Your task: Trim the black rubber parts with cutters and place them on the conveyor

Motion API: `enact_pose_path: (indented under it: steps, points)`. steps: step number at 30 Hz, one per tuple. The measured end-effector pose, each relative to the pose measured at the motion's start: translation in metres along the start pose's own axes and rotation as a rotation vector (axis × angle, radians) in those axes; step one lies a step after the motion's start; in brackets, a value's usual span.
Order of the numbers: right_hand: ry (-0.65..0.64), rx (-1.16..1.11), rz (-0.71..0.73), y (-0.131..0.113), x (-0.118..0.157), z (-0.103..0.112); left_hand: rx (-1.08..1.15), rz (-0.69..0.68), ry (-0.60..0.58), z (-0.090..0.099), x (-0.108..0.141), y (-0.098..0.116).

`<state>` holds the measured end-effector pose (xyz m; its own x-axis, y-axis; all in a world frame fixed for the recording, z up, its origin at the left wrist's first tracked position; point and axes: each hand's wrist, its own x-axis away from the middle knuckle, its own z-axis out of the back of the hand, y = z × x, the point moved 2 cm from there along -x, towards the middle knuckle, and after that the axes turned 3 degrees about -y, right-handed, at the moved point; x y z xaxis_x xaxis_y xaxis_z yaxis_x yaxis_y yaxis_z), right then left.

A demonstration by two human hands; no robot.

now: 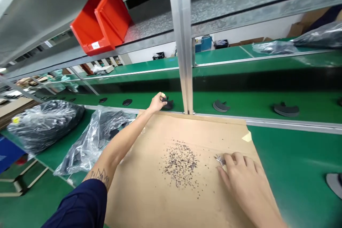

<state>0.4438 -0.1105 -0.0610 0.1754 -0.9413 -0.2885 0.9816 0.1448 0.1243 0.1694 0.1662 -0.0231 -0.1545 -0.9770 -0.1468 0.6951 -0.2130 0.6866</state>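
Note:
My left hand (157, 102) reaches out to the green conveyor belt, its fingers closed on a black curved piece (169, 104). Something pale yellow shows at one of its fingertips. My right hand (242, 172) rests low over the cardboard sheet (139, 192), fingers curled round a small silvery metal tool (220, 159). Only the tip of that tool shows; the palm hides the rest. Between the hands, many tiny dark scraps (180, 164) lie scattered on the cardboard.
More black curved pieces (221, 105) are spaced along the belt (251, 98). An aluminium post (183, 42) rises behind the cardboard. A red bin (103, 21) sits on the upper shelf. Clear plastic bags (92, 139) and a filled bag (46, 124) lie at left.

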Motion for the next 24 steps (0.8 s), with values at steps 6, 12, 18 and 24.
enact_pose_path:
  steps: [6,12,18,24]
  points:
    - [0.150,-0.665,0.056,-0.025,-0.006,0.003,0.208,-0.321,-0.088,0.006,0.150,0.033]
    - [-0.048,-1.185,0.161,-0.056,-0.007,0.006,-0.049,-0.601,-0.395,-0.002,0.228,0.048]
    - [-0.164,-1.401,-0.111,-0.055,-0.011,-0.004,-0.523,-0.083,-0.173,0.105,0.180,-0.040]
    - [-0.212,-1.466,-0.253,-0.054,-0.010,-0.002,-0.788,0.190,-0.199,0.158,0.172,-0.107]
